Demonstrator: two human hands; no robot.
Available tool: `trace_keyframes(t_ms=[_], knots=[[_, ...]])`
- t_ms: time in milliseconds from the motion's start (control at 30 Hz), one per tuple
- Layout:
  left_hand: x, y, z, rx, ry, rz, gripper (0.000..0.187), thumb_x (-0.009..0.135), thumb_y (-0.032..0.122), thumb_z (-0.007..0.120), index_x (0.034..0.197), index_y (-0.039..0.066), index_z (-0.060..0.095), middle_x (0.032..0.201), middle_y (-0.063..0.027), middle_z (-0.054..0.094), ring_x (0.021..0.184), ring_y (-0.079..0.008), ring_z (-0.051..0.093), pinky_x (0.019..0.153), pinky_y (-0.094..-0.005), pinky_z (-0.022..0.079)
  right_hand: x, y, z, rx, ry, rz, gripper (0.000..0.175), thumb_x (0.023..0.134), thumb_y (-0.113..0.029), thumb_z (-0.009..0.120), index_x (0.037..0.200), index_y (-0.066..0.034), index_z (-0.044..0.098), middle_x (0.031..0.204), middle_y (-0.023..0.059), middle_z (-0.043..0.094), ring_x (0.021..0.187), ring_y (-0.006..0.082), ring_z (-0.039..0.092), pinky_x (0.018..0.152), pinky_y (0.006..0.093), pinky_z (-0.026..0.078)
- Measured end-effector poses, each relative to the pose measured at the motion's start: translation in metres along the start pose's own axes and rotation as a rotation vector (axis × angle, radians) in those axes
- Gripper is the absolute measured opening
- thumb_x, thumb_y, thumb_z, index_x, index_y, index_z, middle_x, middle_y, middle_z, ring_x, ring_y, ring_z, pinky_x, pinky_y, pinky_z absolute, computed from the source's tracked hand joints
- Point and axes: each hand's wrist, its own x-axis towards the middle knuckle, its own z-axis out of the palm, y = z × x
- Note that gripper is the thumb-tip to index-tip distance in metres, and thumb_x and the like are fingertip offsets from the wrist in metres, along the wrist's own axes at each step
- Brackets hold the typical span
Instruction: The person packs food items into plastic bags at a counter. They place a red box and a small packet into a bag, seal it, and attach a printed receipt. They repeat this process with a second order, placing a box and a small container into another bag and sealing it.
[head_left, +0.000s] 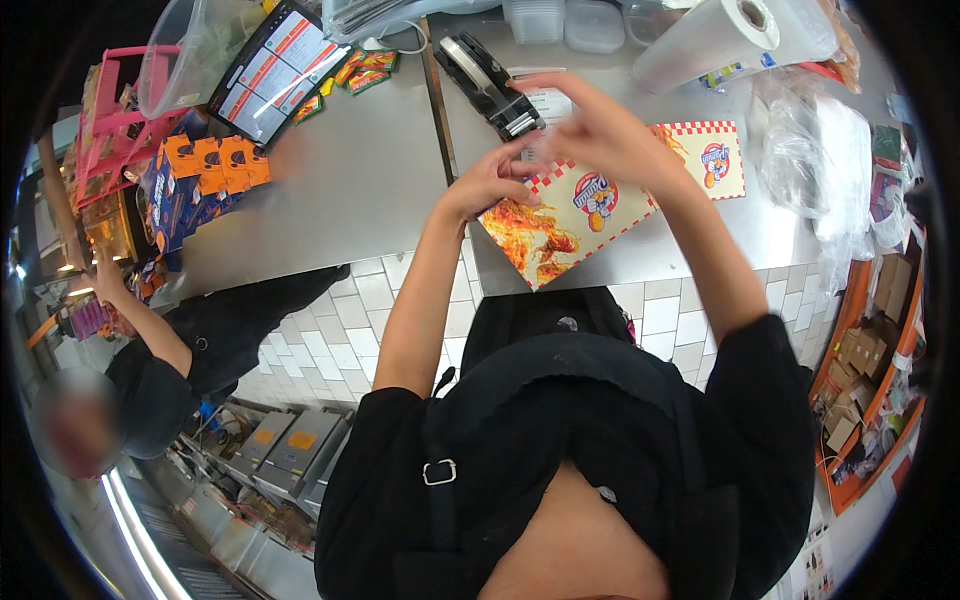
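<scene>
A printed food carton (600, 217), cream with a red-checked edge and a picture of fried chicken, lies slanted on the steel table in front of me. My left hand (499, 180) rests at its upper left corner, with the thumb over the carton. My right hand (600, 131) is blurred and raised above the carton's top edge, fingers spread near my left fingertips; whether it holds anything small cannot be made out. Just beyond both hands stands a black tape dispenser (491, 86). A printed paper slip (551, 105) lies beside it, partly hidden by my right hand.
Stacked orange-and-blue boxes (214, 172), a tablet (277, 71) and sauce sachets (367, 71) are on the left. Clear plastic tubs (534, 21), a large plastic roll (709, 41) and plastic bags (795, 150) stand behind and to the right. A co-worker (150, 382) is at far left.
</scene>
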Motion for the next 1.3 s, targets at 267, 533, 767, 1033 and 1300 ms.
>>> trace_keyframes(t_ms=[267, 533, 767, 1033, 1300], knots=[[-0.02, -0.038, 0.031, 0.068, -0.149, -0.172, 0.119, 0.064, -0.01, 0.079, 0.156, 0.01, 0.007, 0.134, -0.0265, 0.054, 0.112, -0.0209, 0.061, 0.095, -0.0328, 0.05, -0.095, 0.063, 0.045, -0.914, 0.307, 0.624, 0.109, 0.051, -0.046, 0.089, 0.14, -0.0055, 0.041, 0.072, 0.0105, 0.07, 0.072, 0.0309, 0.07, 0.062, 0.0359, 0.053], [-0.03, -0.045, 0.028, 0.025, -0.091, -0.091, 0.12, 0.063, -0.011, 0.08, 0.156, 0.01, 0.007, 0.133, -0.027, 0.054, 0.111, -0.021, 0.061, 0.094, -0.033, 0.051, -0.108, 0.02, 0.009, -0.611, 0.176, 0.669, 0.088, 0.057, -0.044, 0.087, 0.129, -0.0037, 0.057, 0.074, 0.01, 0.069, 0.077, 0.0255, 0.07, 0.07, 0.0356, 0.053], [-0.024, -0.039, 0.035, 0.034, -0.132, -0.144, 0.121, 0.06, -0.006, 0.084, 0.155, 0.005, 0.009, 0.132, -0.0261, 0.055, 0.112, -0.0225, 0.061, 0.098, -0.0334, 0.048, -0.087, 0.069, 0.013, -0.245, 0.216, 0.331, 0.039, 0.086, -0.035, 0.072, 0.103, 0.0, 0.071, 0.095, 0.0143, 0.069, 0.086, 0.0251, 0.066, 0.076, 0.0364, 0.051], [-0.02, -0.048, 0.032, 0.077, -0.065, -0.236, 0.118, 0.059, -0.006, 0.082, 0.154, 0.002, 0.013, 0.13, -0.0271, 0.056, 0.109, -0.0243, 0.062, 0.094, -0.0343, 0.05, -0.096, 0.069, 0.011, -0.262, 0.175, 0.132, 0.023, 0.09, -0.022, 0.067, 0.09, 0.0011, 0.07, 0.078, 0.0083, 0.065, 0.075, 0.0189, 0.064, 0.072, 0.031, 0.05], [-0.022, -0.042, 0.049, 0.073, -0.021, -0.19, 0.109, 0.065, -0.011, 0.076, 0.153, 0.004, 0.013, 0.13, -0.0271, 0.055, 0.107, -0.0243, 0.064, 0.088, -0.0345, 0.055, -0.108, 0.035, 0.061, 0.084, 0.27, 0.459, 0.022, 0.092, -0.011, 0.063, 0.111, 0.0021, 0.063, 0.063, 0.002, 0.06, 0.06, 0.005, 0.054, 0.056, 0.0238, 0.043]])
